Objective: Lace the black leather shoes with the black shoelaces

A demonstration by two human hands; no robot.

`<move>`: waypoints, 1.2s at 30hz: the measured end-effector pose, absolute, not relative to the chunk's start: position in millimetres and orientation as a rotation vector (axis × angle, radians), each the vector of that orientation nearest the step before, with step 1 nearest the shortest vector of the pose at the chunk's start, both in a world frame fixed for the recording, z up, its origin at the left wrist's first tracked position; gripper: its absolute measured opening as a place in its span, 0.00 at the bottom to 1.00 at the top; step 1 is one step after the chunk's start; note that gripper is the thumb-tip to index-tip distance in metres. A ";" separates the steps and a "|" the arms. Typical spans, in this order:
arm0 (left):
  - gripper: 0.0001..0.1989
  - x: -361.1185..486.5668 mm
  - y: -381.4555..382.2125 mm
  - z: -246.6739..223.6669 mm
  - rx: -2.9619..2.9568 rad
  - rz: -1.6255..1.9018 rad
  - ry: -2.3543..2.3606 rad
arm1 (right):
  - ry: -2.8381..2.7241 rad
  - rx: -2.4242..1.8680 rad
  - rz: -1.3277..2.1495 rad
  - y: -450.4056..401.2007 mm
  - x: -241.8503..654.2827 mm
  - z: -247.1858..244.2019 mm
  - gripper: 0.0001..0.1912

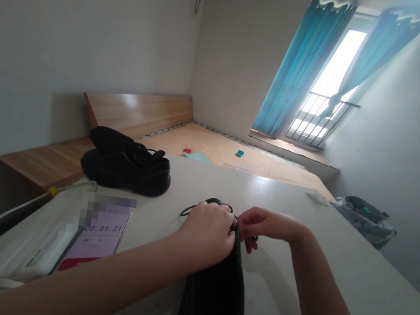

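A black shoe (215,304) points away from me on the white table, its opening nearest to me. My left hand (209,235) lies over its front part with the fingers curled down, gripping it; the fingertips are mostly hidden. A thin black shoelace (186,210) loops out to the left beyond that hand. At the shoe's right edge, my right hand (255,226) is closed in a pinch. A small dark bit of lace shows by its fingers. Another black shoe (130,170) stands at the back left, with a black piece resting on top.
Left of my forearm lie a phone (99,236) showing a timer and a clear plastic pouch (28,252). The white table (340,259) reaches to a bed (212,139) behind. A lined bin (366,216) stands beyond the right edge, near a crumpled white wrapper (317,197).
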State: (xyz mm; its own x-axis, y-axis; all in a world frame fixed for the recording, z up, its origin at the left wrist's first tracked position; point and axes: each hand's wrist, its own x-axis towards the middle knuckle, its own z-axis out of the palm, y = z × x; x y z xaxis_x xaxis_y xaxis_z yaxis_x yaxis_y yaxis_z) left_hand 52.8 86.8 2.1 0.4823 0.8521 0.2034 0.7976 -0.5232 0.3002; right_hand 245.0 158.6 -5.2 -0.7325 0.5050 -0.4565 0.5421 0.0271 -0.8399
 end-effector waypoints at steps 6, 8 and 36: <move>0.12 50.1 91.3 0.9 2.496 0.468 1.463 | 2.239 1.068 -1.853 159.8 245.2 -7.1 0.09; 0.11 50.4 91.6 -0.6 2.487 0.483 1.474 | 2.237 1.052 -1.856 159.7 245.5 -7.1 0.09; 0.09 18.9 99.5 52.2 1.414 1.305 0.808 | 2.683 1.057 -3.033 127.1 208.9 23.6 0.15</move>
